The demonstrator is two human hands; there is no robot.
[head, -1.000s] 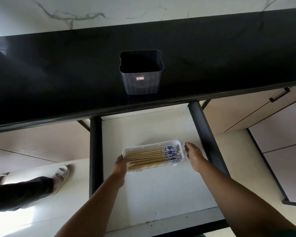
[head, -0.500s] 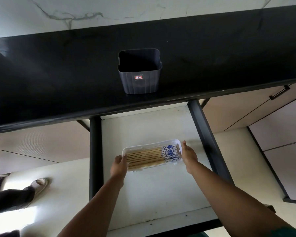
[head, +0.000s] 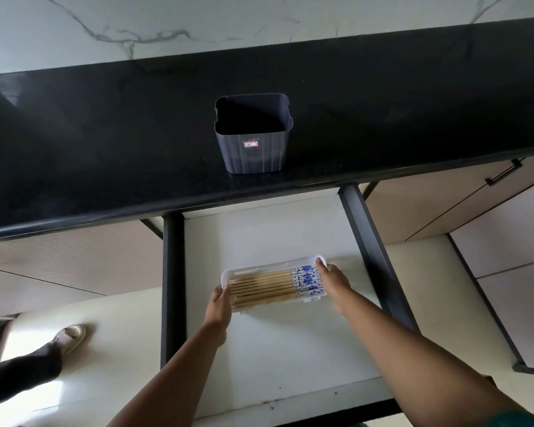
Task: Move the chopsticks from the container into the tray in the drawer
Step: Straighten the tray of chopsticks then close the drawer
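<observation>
Several wooden chopsticks [head: 261,286] with blue-and-white patterned ends lie side by side in a clear plastic tray [head: 269,266] on the white floor of the open drawer [head: 284,349]. My left hand [head: 219,306] grips the tray's left end. My right hand [head: 333,283] holds its right end, fingertips on the rim. A dark grey ribbed container [head: 253,134] stands upright on the black countertop [head: 105,149] above the drawer; nothing shows inside it.
The drawer has dark side rails [head: 372,251] left and right. Closed beige cabinet fronts [head: 444,201] flank it, one with a dark handle. Another person's leg and shoe [head: 65,337] stand on the pale floor at the lower left.
My right hand closed in from beside the tray onto its right end. Both hands now hold the tray. The other person's foot moved at the lower left.
</observation>
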